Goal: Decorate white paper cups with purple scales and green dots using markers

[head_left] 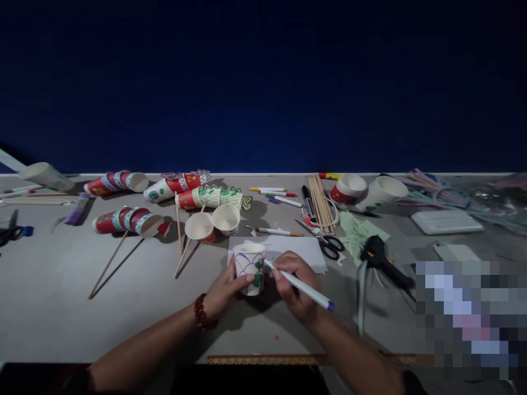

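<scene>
My left hand [225,292], with a red bead bracelet at the wrist, is wrapped round a white paper cup [249,263] that bears purple scale arcs and green patches. The cup stands upright on a white sheet [307,249]. My right hand [297,289] pinches a white marker [302,287] with a purple end cap. The marker's tip touches the cup's right side.
Decorated cup fish on wooden sticks [127,220] lie at the back left, with two plain cups [214,224] behind the sheet. Markers [276,193], a bundle of sticks [319,203], scissors [330,247] and a black glue gun [381,260] lie to the right.
</scene>
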`<state>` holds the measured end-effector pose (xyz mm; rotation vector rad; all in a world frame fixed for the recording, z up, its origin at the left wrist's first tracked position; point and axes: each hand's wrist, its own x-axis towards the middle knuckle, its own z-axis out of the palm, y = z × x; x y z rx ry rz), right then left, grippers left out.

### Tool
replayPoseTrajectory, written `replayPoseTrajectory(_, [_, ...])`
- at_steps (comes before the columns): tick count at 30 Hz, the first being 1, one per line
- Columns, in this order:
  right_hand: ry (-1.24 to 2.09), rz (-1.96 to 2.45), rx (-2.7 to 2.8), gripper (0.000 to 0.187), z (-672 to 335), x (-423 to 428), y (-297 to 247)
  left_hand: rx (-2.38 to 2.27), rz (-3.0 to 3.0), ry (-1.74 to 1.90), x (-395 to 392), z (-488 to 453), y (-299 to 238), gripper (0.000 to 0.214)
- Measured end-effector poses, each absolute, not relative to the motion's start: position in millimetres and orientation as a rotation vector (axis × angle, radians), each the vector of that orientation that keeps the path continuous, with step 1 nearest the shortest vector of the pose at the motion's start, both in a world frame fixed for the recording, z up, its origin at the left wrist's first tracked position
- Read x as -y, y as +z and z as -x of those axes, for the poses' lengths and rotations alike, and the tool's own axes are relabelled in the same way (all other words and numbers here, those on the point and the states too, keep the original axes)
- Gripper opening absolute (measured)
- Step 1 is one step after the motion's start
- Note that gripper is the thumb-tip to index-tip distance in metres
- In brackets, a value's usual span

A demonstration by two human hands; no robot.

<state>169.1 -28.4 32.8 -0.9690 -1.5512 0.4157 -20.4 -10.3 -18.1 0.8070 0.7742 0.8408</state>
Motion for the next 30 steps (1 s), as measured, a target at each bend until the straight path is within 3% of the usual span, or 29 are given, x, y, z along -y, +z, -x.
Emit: replayPoseTrajectory(30, [0.395, 0.932, 1.626, 0.021, -161.7, 29.5, 34.5, -0.768, -0.858, 0.879, 10.0, 21.7, -23.1, 0.064])
